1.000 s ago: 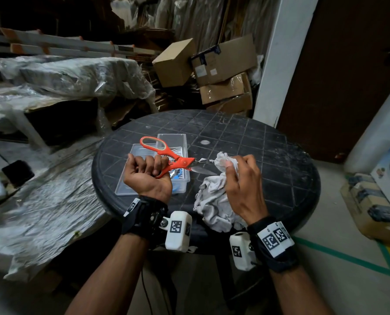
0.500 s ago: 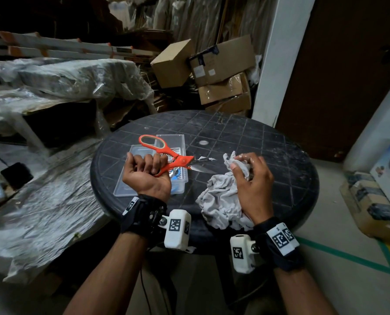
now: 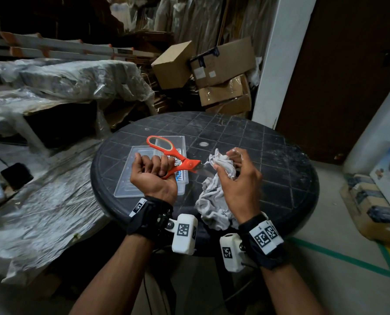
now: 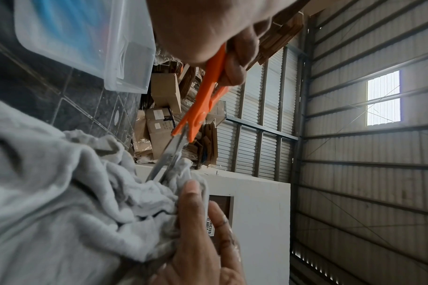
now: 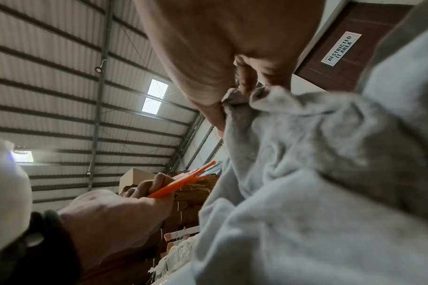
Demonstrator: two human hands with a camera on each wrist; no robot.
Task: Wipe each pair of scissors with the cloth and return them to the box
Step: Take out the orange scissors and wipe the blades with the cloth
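At the left of a round black table (image 3: 269, 155) lies a clear plastic box (image 3: 130, 178), open on top, with its lid (image 3: 180, 144) just beside it on the right. Something blue shows inside the box in the left wrist view, too blurred to name. Above the box, the left hand (image 3: 153, 176) is palm up with its fingers curled tight round the lower handle of a pair of orange scissors (image 3: 178, 160). The upper handle loop sticks up and to the left; the steel blades (image 4: 166, 160) point right, almost closed, their tips buried in a crumpled grey cloth (image 3: 214, 201). The right hand (image 3: 239, 180) pinches the top of this cloth round the blades with its thumb and curled fingers. The rest of the cloth hangs down onto the table's near edge. Behind the table, cardboard boxes (image 3: 221, 71) are stacked against a white pillar (image 3: 278, 60).
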